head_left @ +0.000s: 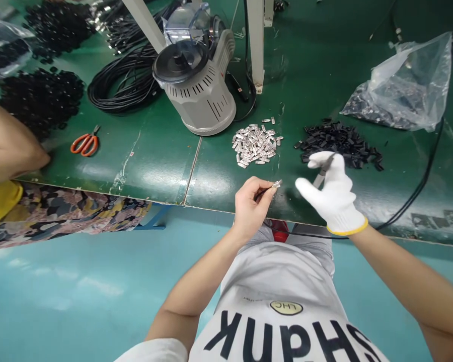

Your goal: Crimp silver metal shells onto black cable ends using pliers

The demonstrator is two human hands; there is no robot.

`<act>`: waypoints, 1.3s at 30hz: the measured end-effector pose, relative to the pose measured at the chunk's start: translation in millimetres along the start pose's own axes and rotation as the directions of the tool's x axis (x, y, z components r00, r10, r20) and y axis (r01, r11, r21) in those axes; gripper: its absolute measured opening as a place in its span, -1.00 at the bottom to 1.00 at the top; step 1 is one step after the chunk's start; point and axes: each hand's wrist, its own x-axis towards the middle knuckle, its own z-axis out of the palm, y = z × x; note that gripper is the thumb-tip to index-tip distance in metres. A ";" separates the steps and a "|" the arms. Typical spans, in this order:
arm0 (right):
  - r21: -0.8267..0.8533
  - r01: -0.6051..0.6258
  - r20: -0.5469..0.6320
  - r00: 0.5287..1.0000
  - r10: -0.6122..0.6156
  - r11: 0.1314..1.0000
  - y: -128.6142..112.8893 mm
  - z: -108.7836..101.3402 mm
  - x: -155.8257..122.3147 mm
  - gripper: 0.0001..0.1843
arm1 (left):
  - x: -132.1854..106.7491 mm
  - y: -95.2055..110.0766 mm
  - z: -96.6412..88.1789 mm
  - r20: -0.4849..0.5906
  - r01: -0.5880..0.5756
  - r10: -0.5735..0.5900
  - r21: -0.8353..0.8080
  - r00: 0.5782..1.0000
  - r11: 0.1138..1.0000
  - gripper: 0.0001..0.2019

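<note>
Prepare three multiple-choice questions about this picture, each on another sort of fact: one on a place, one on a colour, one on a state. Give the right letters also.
1. Where do the orange-handled scissors lie?
A) On the floor
B) On the green workbench, left of the grey machine
C) Inside the plastic bag

2. What colour is the cuff of the white glove on the right hand?
A) Red
B) Blue
C) Yellow

3. What is the bare left hand doing?
A) Resting flat on the bench
B) Pinching a black cable with a small metal piece at its end
C) Holding the scissors

Answers:
1. B, because the scissors lie on the green surface, left of the machine.
2. C, because a yellow band edges the glove at the wrist.
3. B, because the fingers and thumb close on the cable near its metal tip.
</note>
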 end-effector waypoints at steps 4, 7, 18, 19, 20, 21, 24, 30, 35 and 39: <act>-0.155 0.001 0.128 0.992 0.019 0.988 0.2 -12.0 6.4 -0.50 | 1.5 3.6 -5.9 0.004 -0.006 0.006 -0.031 1.000 1.000 -0.82; -0.358 0.026 0.402 0.906 0.129 0.933 -8.3 -35.6 8.1 -0.62 | 2.0 10.0 -14.1 0.041 -0.053 0.055 -0.045 0.998 0.998 -0.83; -0.648 0.643 0.616 0.758 -0.214 0.409 -14.9 -77.7 10.9 -0.66 | 5.6 20.4 -18.2 0.175 -0.050 0.056 -0.040 0.983 0.998 -0.88; -0.642 0.659 0.626 0.746 -0.227 0.392 -16.1 -77.9 11.6 -0.68 | 5.8 21.3 -18.8 0.191 -0.046 0.053 -0.040 0.980 0.998 -0.88; -0.637 0.670 0.633 0.737 -0.237 0.382 -17.4 -78.0 12.4 -0.68 | 6.0 22.3 -19.6 0.206 -0.043 0.050 -0.039 0.977 0.998 -0.88; -0.633 0.675 0.636 0.733 -0.241 0.379 -18.7 -77.8 13.1 -0.68 | 6.2 23.2 -20.7 0.219 -0.040 0.047 -0.037 0.974 0.998 -0.88; -0.631 0.668 0.642 0.735 -0.219 0.393 -22.4 -76.5 13.8 -0.67 | 7.3 24.9 -24.1 0.264 -0.042 0.048 -0.027 0.963 0.999 -0.86; -0.687 0.514 0.633 0.770 0.075 0.514 -30.3 -73.3 9.7 -0.62 | 10.6 24.0 -28.3 0.335 -0.052 0.068 -0.057 0.940 0.997 -0.86; -0.609 0.406 0.766 0.522 0.375 0.682 -27.9 -75.6 16.5 -0.59 | 12.3 22.9 -31.9 0.454 0.056 -0.004 -0.101 0.891 0.993 -0.78; -0.500 0.419 0.846 0.422 0.324 0.758 -20.7 -75.6 20.3 -0.64 | 12.7 20.4 -33.6 0.492 0.125 -0.034 -0.154 0.870 0.980 -0.78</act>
